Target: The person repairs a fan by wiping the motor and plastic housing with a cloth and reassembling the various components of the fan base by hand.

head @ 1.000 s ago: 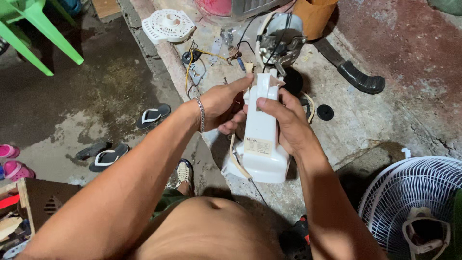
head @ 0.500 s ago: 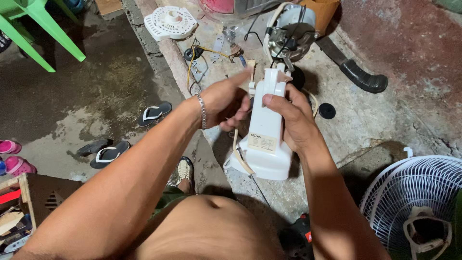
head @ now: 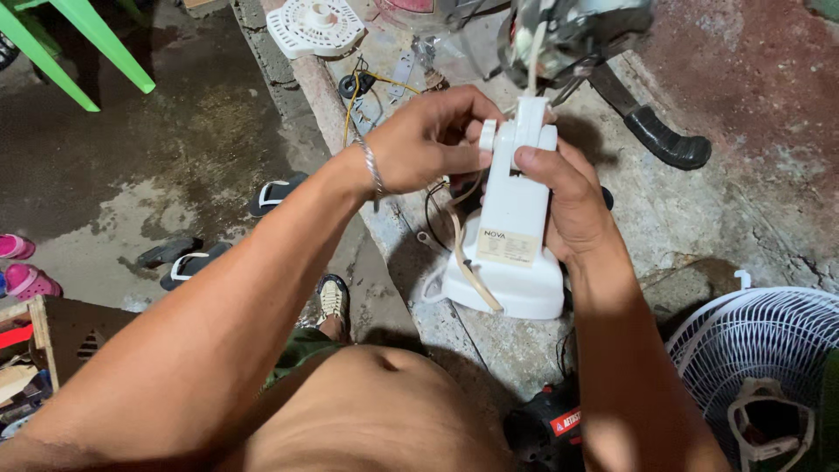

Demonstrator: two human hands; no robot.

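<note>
The ground is rough concrete (head: 743, 201), damp and stained, with a raised cracked ledge running down the middle and a darker, wet patch of floor (head: 166, 166) to the left. On that lower floor lie dark sandals (head: 188, 258), a pink pair of shoes (head: 22, 267) at the edge, and the legs of a green plastic chair (head: 79, 44). Further up the ledge sit a white round fan part (head: 315, 26) and loose yellow and black wires (head: 367, 79). A white fan grille (head: 760, 350) lies at lower right, and a black curved handle piece (head: 664, 140) rests on the concrete at upper right.

The white fan stand housing (head: 511, 236) is held upright above the ledge, its wide base towards the person and its narrow neck pointing away. The left hand (head: 419, 144) curls its fingers round the top of the neck, thumb and fingertips pinching it. The right hand (head: 568, 201) wraps the housing's right side, thumb pressed flat on the front. A cream cord (head: 468, 262) hangs down the housing's left side. The fan motor (head: 568, 35) just beyond the neck is blurred, so how it joins cannot be told.

Compared with half a second ago, the housing has risen towards the motor, and both hands have moved up with it.
</note>
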